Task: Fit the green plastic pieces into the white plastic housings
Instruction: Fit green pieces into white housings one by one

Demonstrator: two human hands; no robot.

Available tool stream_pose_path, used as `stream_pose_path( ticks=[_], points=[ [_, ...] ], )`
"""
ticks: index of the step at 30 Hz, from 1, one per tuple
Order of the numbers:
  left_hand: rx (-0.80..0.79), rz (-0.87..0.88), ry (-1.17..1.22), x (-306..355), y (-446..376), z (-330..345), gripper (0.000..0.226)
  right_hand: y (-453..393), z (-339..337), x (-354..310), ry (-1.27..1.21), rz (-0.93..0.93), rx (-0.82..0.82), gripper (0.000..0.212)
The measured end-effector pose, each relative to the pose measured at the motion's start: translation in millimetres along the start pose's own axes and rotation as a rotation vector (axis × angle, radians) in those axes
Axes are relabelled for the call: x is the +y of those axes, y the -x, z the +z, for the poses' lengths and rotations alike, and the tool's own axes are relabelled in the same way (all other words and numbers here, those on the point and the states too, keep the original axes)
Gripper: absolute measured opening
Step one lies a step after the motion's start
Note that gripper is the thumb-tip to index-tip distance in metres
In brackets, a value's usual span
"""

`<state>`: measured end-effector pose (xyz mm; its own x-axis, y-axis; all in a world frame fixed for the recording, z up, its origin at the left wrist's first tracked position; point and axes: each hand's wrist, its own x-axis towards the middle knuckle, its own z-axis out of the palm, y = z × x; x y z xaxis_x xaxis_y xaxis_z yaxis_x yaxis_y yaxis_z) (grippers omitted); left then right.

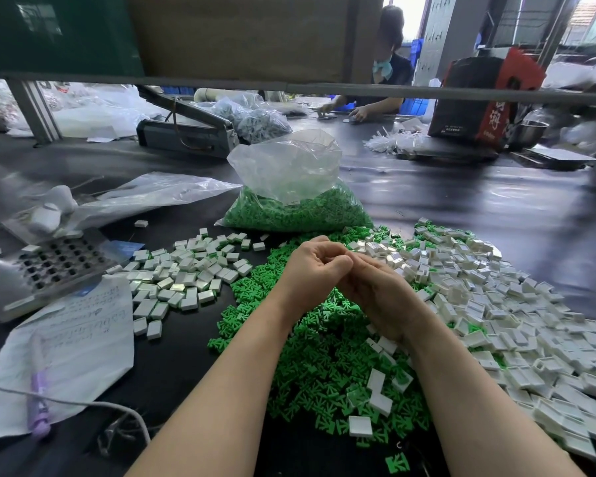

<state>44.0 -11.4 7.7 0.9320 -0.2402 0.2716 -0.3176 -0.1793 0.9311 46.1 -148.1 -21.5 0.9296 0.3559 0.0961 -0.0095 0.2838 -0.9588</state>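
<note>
My left hand (312, 270) and my right hand (375, 290) meet above a heap of green plastic pieces (310, 366) in the middle of the black table. Both have their fingers curled together, fingertips touching; whatever is between them is hidden. A large spread of empty white housings (516, 311) lies to the right. A smaller pile of white housings (183, 273) lies to the left. Behind my hands stands a clear bag of green pieces (296, 201), open at the top.
At the left are a metal tray with square holes (52, 266), a handwritten paper sheet (73, 342) with a purple pen (38, 390), a cable and empty plastic bags. A person works at the far side of the table (386, 80). A shelf beam crosses overhead.
</note>
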Motion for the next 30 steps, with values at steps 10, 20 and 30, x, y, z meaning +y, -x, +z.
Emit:
stream_pose_path(
  ticks=[10,20,30],
  points=[
    [0.006,0.017,-0.029,4,1,-1,0.017,1,1,-3,0.001,-0.014,-0.012,0.04],
    [-0.177,-0.059,0.071,-5,-1,-6,0.021,1,1,-4,-0.035,0.052,-0.018,0.042],
    [-0.197,-0.097,0.116,-2,0,-5,0.021,0,0,-3,-0.099,0.041,-0.064,0.049]
  ],
)
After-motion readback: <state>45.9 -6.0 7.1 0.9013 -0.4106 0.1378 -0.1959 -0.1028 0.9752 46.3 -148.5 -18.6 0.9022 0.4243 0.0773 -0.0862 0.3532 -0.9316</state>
